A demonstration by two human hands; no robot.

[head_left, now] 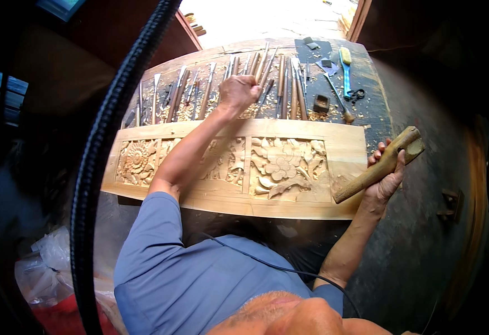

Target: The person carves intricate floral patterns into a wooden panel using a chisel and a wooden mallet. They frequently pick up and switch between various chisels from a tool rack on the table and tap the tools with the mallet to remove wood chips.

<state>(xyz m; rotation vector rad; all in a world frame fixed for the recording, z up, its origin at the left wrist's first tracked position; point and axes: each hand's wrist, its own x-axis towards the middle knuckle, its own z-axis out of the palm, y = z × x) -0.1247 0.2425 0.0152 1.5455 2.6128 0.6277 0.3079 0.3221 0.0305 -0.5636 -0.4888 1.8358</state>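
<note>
A long pale wooden panel (345,146) carved with flower reliefs lies across the dark workbench in front of me. Beyond it a row of several carving chisels (289,89) lies side by side with wood chips between them. My left hand (239,91) reaches over the panel into that row, fingers closed around a chisel handle. My right hand (387,173) sits at the panel's right end and grips a wooden mallet (380,166), its head pointing up and to the right.
A blue-handled brush (346,70), a small dark block (321,104) and scissors (356,95) lie at the bench's far right. A black ribbed hose (102,145) crosses the left side of the view. Plastic bags (46,268) lie on the floor at lower left.
</note>
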